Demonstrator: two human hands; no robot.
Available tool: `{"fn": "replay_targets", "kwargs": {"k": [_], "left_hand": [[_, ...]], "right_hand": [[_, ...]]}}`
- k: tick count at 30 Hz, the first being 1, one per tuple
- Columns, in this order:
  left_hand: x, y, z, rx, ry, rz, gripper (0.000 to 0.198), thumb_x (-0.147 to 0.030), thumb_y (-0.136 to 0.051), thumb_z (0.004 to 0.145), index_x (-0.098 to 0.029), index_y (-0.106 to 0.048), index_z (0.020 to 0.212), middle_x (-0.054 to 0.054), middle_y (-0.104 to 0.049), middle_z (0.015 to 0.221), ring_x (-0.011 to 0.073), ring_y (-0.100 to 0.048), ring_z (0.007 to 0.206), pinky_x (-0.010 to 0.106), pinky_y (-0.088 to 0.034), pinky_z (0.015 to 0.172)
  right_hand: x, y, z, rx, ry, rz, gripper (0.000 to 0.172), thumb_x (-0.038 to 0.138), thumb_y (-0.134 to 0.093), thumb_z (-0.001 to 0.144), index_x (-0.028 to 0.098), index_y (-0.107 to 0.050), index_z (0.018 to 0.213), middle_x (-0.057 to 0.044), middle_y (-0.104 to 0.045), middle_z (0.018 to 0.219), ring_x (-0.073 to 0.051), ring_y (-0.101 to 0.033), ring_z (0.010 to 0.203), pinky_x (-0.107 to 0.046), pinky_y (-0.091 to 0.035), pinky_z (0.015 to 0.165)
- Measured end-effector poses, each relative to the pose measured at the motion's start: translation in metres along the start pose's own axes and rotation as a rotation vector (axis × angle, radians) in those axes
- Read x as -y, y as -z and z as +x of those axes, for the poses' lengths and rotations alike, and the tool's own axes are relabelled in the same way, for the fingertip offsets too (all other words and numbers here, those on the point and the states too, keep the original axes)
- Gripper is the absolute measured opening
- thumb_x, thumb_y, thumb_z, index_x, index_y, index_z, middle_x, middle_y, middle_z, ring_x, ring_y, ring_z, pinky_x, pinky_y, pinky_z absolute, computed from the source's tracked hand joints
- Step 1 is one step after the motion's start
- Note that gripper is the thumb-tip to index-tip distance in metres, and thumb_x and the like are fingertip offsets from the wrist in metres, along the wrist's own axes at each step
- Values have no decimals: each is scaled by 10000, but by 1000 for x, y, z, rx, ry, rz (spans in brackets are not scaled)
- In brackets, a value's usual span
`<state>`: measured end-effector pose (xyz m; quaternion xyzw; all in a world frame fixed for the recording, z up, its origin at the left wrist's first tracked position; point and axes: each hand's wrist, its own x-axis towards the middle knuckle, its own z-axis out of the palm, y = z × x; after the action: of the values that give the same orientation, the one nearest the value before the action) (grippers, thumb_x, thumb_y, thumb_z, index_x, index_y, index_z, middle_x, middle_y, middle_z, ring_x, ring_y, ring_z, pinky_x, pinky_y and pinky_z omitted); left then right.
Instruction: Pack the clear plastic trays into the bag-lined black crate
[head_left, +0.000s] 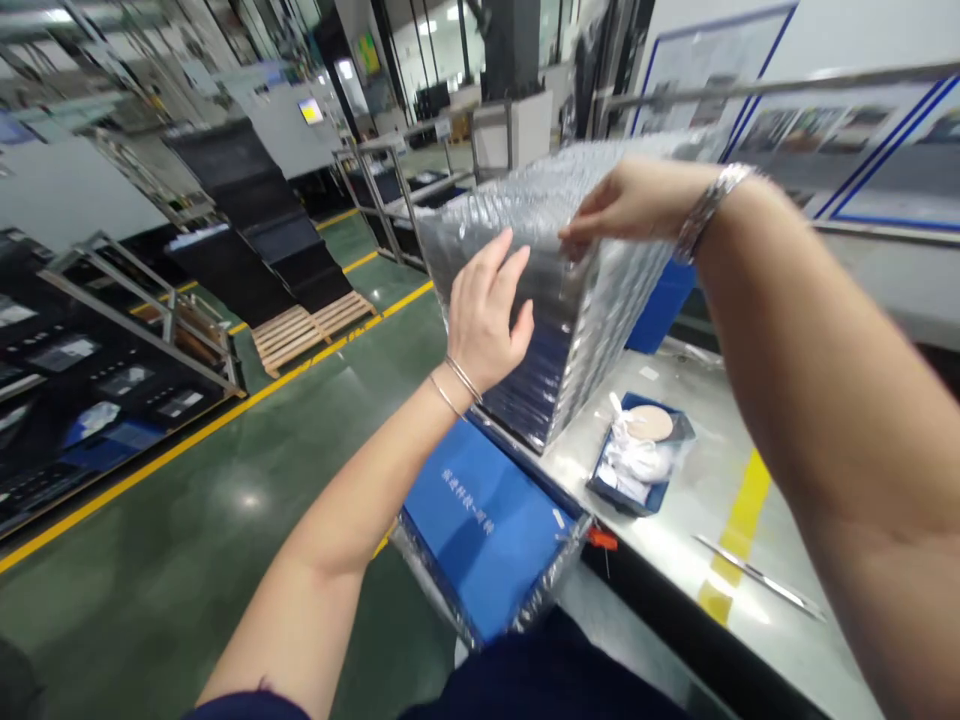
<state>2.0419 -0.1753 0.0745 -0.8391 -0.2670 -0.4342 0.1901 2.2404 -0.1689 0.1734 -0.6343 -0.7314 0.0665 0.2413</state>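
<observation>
A tall stack of dark trays [517,340] stands on the metal table, covered with clear bubble wrap [630,300]. My left hand [487,315] is at the near face of the stack, fingers stretched and spread, holding nothing; whether the palm touches the wrap I cannot tell. Over the stack's top near corner is my right hand [611,210], its fingers curled together and slightly blurred. What they pinch, if anything, is hidden. Below my left hand sits a blue box [480,520] with white lettering and clear plastic at its edges.
On the metal table [675,570] are a small dark blue bin [637,490] with white items and a round beige piece, and a thin metal rod [761,578]. Black stacked crates [255,210] stand on a wooden pallet [311,325] across the green floor. A metal rail [780,85] runs behind.
</observation>
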Motion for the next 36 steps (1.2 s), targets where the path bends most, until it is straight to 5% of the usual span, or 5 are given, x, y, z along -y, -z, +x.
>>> {"fn": "replay_targets", "kwargs": {"k": [5, 15, 23, 31, 36], "left_hand": [[-3, -26, 3, -53, 2, 6, 508, -243, -449, 871, -13, -395, 1321, 215, -437, 1372, 282, -356, 1327, 431, -329, 1089], [-2, -32, -3, 47, 79, -35, 506, -232, -440, 841, -40, -455, 1309, 184, -450, 1381, 285, -393, 1301, 453, -355, 1078], [-13, -47, 7, 11, 95, 65, 556, -250, -497, 796, -25, -450, 1302, 180, -484, 1341, 290, -394, 1296, 460, -338, 1100], [-21, -54, 13, 45, 174, 140, 566, -331, -574, 721, -35, -515, 1200, 170, -557, 1156, 293, -466, 1143, 444, -403, 1031], [-21, -47, 18, 161, 245, 56, 547, -315, -579, 718, -43, -508, 1187, 157, -533, 1134, 287, -445, 1102, 447, -409, 1005]], "right_hand": [[3, -7, 11, 165, 2, 60, 173, 165, -599, 741, 75, -728, 670, 41, -593, 490, -32, -494, 499, -134, -356, 532], [1, -13, 7, 200, 31, 76, 240, 268, -514, 818, 137, -670, 691, 25, -613, 606, -76, -502, 563, -187, -405, 581], [15, -14, 15, 269, -24, -255, 412, 238, -476, 811, 168, -426, 408, 18, -421, 433, -95, -406, 454, -238, -325, 497], [35, -13, 3, -32, 91, -583, 380, 220, -377, 931, 72, -688, 771, -214, -690, 819, -270, -655, 796, -422, -375, 849], [50, 34, 34, -291, 68, -509, 496, 308, -311, 964, 20, -696, 838, -263, -678, 846, -281, -662, 783, -373, -399, 678]]}}
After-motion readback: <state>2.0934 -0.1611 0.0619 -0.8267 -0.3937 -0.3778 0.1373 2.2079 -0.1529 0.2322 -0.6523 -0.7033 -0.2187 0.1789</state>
